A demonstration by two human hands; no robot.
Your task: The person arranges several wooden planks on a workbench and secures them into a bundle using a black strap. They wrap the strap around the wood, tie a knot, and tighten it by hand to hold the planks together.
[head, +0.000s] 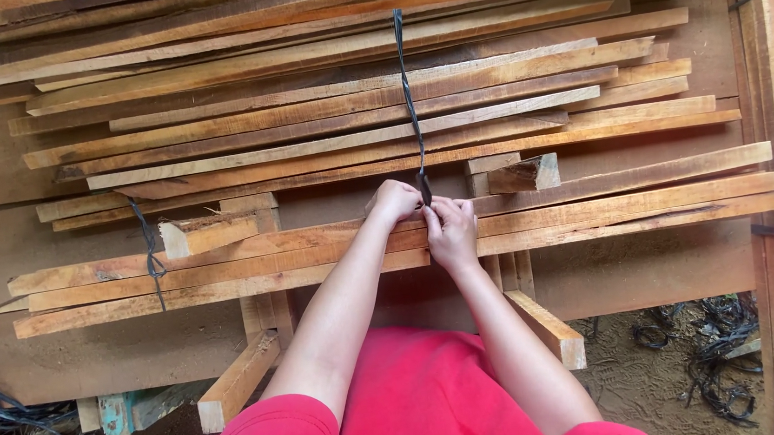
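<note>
Both hands meet at the near edge of a stack of long wooden slats (369, 116), whose long axis runs left to right across the view. A dark strap (408, 94) crosses them at right angles, running from the far edge of the stack straight down to the hands. The left hand (394, 202) is clenched beside the strap's lower end, and the right hand (452, 230) closes on that end just below it; the two hands touch. The right hand appears to pinch the strap between its fingers, though the exact hold is hidden by the knuckles.

A second dark strap (149, 252) binds the lowest slats toward the left end. Two short wooden blocks (523, 175) sit among the slats, one on each side of the hands. The stack rests on a wooden frame (546, 325) whose arms jut toward the person. Loose dark straps (712, 357) lie on the dirt at lower right. No packages, labels or signs show.
</note>
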